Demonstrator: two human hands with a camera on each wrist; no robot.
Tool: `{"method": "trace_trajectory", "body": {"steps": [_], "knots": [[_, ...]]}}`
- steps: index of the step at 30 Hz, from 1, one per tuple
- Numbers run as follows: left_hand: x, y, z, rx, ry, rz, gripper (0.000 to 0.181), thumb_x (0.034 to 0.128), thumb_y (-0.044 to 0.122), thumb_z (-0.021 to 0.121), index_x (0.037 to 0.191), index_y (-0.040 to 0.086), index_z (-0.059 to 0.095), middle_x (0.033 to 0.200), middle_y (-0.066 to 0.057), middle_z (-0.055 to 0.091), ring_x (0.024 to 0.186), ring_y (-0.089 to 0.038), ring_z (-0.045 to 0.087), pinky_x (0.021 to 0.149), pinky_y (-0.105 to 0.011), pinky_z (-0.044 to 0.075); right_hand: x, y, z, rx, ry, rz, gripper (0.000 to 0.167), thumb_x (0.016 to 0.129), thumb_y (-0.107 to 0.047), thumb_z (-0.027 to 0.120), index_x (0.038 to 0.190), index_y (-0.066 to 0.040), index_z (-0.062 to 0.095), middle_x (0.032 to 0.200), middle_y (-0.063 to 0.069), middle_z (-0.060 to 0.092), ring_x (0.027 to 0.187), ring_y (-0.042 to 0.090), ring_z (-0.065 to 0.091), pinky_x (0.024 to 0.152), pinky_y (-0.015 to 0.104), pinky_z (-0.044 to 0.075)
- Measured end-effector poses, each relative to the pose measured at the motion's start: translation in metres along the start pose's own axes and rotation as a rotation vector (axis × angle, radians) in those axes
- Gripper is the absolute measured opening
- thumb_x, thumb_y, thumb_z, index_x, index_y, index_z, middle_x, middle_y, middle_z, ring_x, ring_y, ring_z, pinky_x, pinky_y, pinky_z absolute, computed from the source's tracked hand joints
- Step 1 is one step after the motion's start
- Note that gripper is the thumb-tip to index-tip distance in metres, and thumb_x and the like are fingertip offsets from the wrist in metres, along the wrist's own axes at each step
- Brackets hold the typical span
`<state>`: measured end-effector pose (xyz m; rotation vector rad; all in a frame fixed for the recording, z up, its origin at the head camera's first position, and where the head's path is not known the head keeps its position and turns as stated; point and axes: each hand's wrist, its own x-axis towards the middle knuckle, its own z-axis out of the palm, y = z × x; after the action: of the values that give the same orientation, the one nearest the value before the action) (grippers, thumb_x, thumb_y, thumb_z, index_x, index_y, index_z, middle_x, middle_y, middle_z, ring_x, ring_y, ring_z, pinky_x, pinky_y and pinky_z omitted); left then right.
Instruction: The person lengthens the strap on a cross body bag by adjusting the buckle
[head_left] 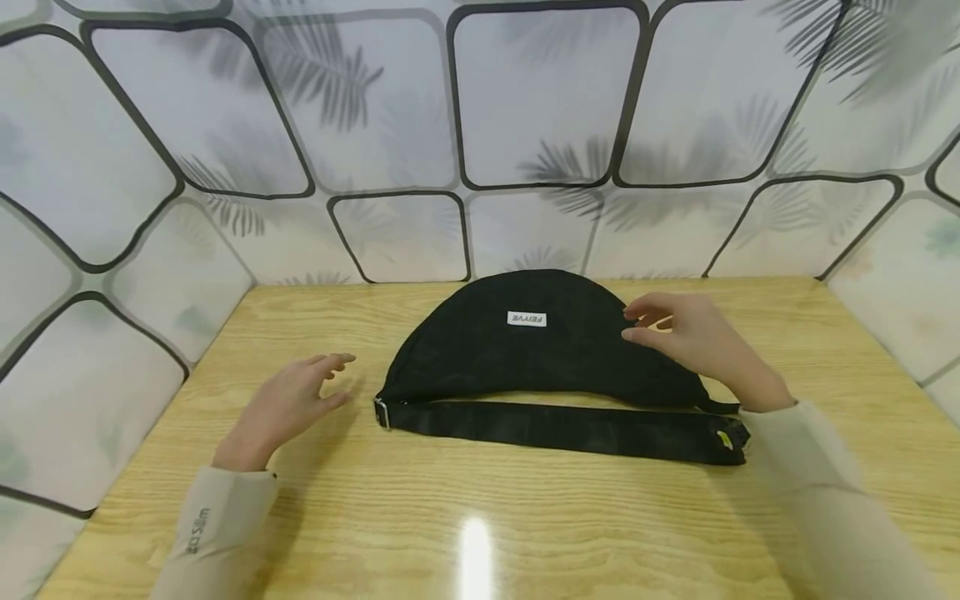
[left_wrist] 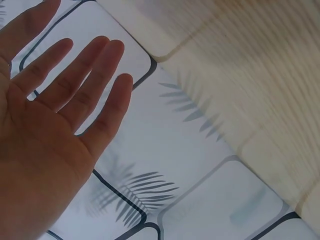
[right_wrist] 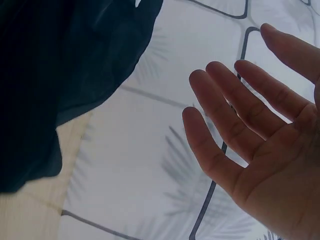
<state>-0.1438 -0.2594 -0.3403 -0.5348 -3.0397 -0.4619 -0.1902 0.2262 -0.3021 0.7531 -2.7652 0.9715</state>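
We've got a pale yellow, wood-grain tabletop w/ a narrow white light reflection nr the bottom of the head view. Behind it we see a whitish back wall printed w/ rounded blk & grey outlines plus grey palm fronds. A matching whitish left wall & whitish right wall flank it; R one shows faint green & orange blotches.
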Motion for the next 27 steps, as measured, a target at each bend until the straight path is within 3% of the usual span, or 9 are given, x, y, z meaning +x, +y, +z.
{"method": "trace_trajectory", "body": {"steps": [14,27], "knots": [[0.000,-0.003,0.008,-0.222,-0.030,0.070,0.046,0.0937,0.005,0.073,0.134,-0.011,0.057,0.125,-0.027,0.064,0.103,-0.040,0.066,0.084,-0.053,0.054,0.026,-0.026,0.033,0.126,-0.073,-0.036,0.024,0.095,-0.009,0.072,0.116,0.004,0.071,0.110,0.018,0.071,0.094,0.028,0.069,0.083,0.046,0.055],[-0.001,-0.001,0.013,-0.359,-0.083,0.074,0.047,0.0944,0.006,0.072,0.135,-0.011,0.055,0.120,-0.026,0.065,0.104,-0.039,0.066,0.086,-0.050,0.054,0.042,-0.040,0.068,0.184,-0.137,-0.120,0.018,0.093,-0.006,0.075,0.108,0.003,0.072,0.098,0.007,0.073,0.086,0.021,0.069,0.077,0.040,0.056]]}}
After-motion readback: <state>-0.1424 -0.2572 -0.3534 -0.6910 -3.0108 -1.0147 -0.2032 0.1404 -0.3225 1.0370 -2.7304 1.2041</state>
